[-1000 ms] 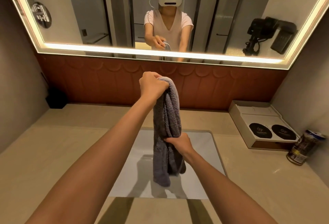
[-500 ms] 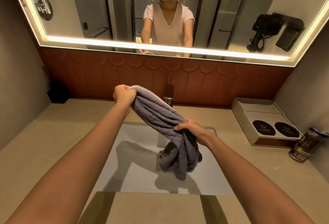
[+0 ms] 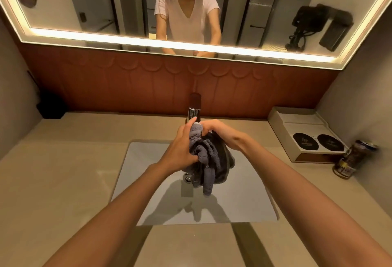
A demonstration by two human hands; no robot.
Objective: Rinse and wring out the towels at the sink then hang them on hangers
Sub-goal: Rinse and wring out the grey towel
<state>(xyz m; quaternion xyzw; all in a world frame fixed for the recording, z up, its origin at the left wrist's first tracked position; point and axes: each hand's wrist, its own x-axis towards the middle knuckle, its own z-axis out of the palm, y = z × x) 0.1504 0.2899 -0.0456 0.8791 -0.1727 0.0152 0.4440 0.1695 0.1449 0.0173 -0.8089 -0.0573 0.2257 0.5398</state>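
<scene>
Towel, dark grey terry cloth [image 3: 209, 156], formerly stretched between raised hands, is now bunched over the pale rectangular sink basin [image 3: 144, 182], left hand [image 3: 180, 147] at 9 o'clock and right hand [image 3: 220, 134] at 2 o'clock both clenched on it, indicating wringing is starting.

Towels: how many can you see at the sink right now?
1. A grey towel is bunched between the left hand and right hand, above the sink in front of the faucet. No other towel shows, though others may lie outside the view.
</scene>
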